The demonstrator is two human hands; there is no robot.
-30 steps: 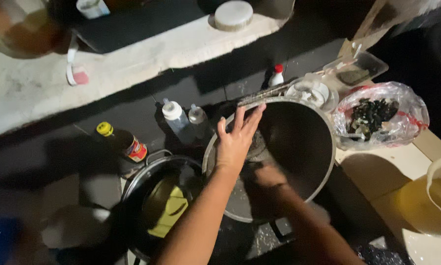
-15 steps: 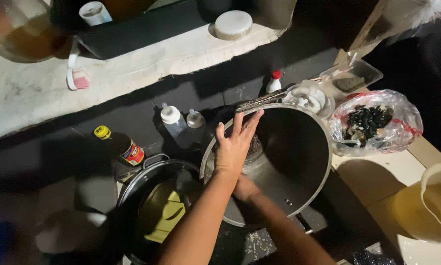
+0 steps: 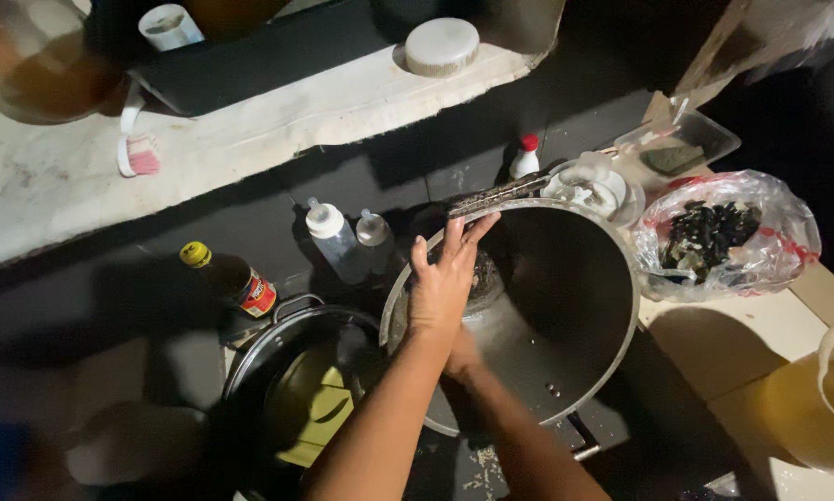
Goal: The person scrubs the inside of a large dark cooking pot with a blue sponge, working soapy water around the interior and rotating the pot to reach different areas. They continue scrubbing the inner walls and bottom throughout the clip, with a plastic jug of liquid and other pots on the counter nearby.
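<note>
My left hand [image 3: 443, 283] is flat on the rim of the big steel pot [image 3: 565, 306], fingers spread and draped over the edge, resting on it rather than clamped. The pot is tilted, mouth facing up-right, and sits centre-right over the dark sink area. My right hand [image 3: 463, 357] is mostly hidden under the left forearm, down inside the pot near its lower wall; can't tell if that grip is closed or on what. There's some pale residue on the pot's inside wall.

To the left, just beside the pot, is a second, darker pot [image 3: 291, 385] w/ yellow stuff inside. Behind it stand a dark sauce bottle w/ yellow cap [image 3: 229, 276] and two small clear squeeze bottles [image 3: 331, 232]. A red-capped bottle [image 3: 525, 158] is behind the big pot's rim. To the right on the desk [image 3: 742, 325] is a clear plastic bag of dark shells [image 3: 723, 237], w/ a clear plastic tray [image 3: 681, 144] behind it. A pink brush [image 3: 134, 153] and a white lid [image 3: 442, 44] sit on the pale ledge up top. Lighting is dim and the low-left corner is blurred.
</note>
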